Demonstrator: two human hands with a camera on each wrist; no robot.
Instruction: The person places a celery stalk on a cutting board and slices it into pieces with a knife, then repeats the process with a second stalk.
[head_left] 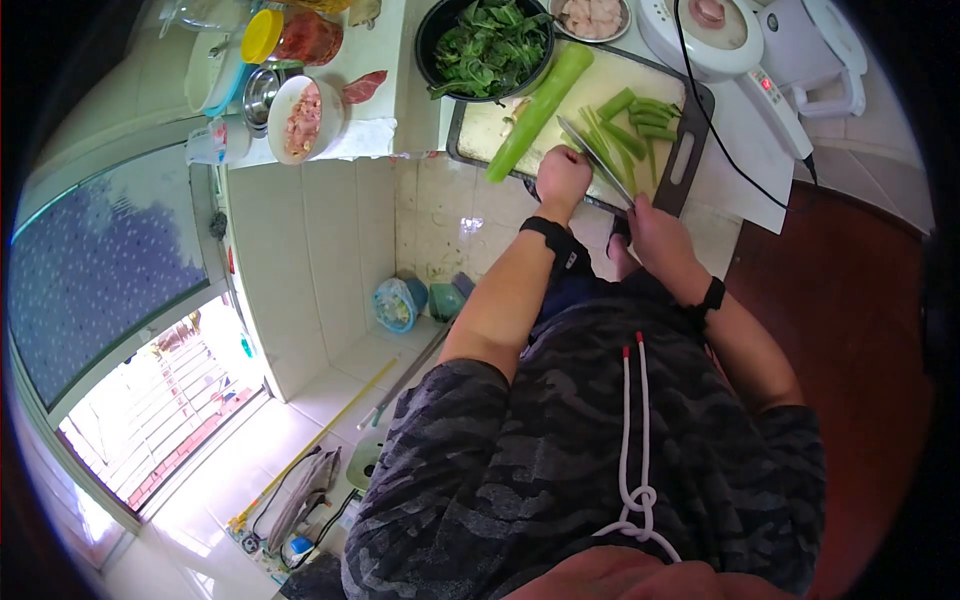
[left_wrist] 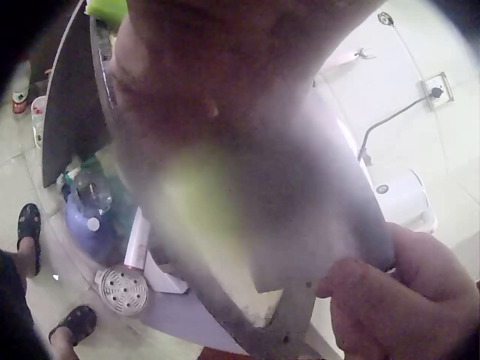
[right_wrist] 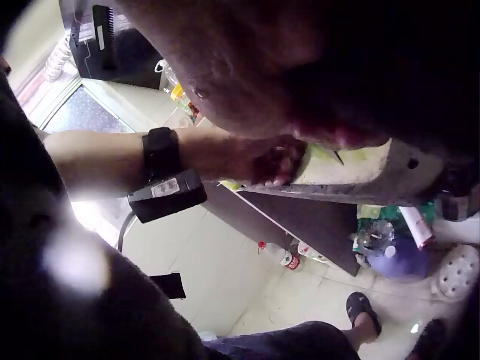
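My right hand (head_left: 662, 243) grips a kitchen knife (head_left: 598, 158), its blade slanting over the cutting board (head_left: 687, 160). In the left wrist view that right hand (left_wrist: 409, 296) shows behind the broad, blurred blade (left_wrist: 311, 244). My left hand (head_left: 563, 180) is on the board's near side, fingers curled down on light green stalk pieces (head_left: 618, 146) close by the blade. What lies under its fingertips is mostly hidden. A long, thick green stalk (head_left: 540, 112), celtuce by its look, lies left of it. Cut green pieces (head_left: 650, 118) are heaped at the right.
A black pot (head_left: 425, 62) of green leaves and a bowl of pale meat (head_left: 592, 18) stand beyond the board. Left are a white bowl with meat (head_left: 303, 118) and a yellow-lidded jar (head_left: 300, 38). A white cooker (head_left: 705, 40) and its black cord (head_left: 720, 140) are at right.
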